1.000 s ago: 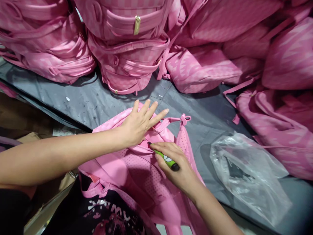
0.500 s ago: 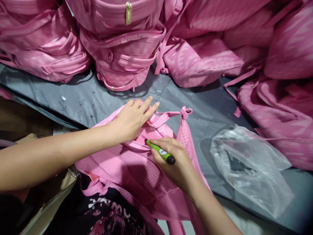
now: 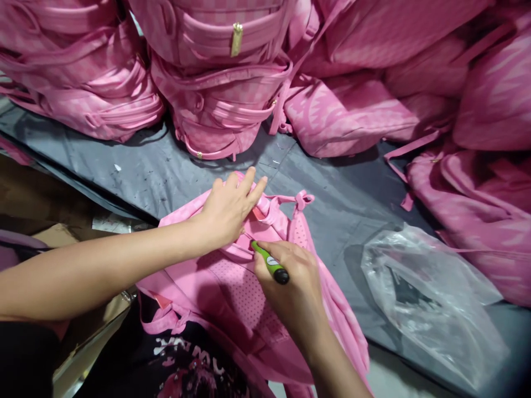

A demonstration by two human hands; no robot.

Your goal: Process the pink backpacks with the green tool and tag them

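Note:
A pink backpack lies back-side up on the grey table sheet in front of me. My left hand presses flat on its top edge near the handle, fingers stretched out together. My right hand is closed round a green tool with a black end, its tip touching the seam just below my left hand. The backpack's thin strap loop sticks out to the right of my fingers.
Several pink backpacks are piled along the far side, with more heaped at the right. A crumpled clear plastic bag lies right of my right hand. Cardboard sits at the left below the table edge.
My left hand's fingers have drawn together from a spread pose. My right hand with the green tool has shifted slightly left along the seam, turning more upright.

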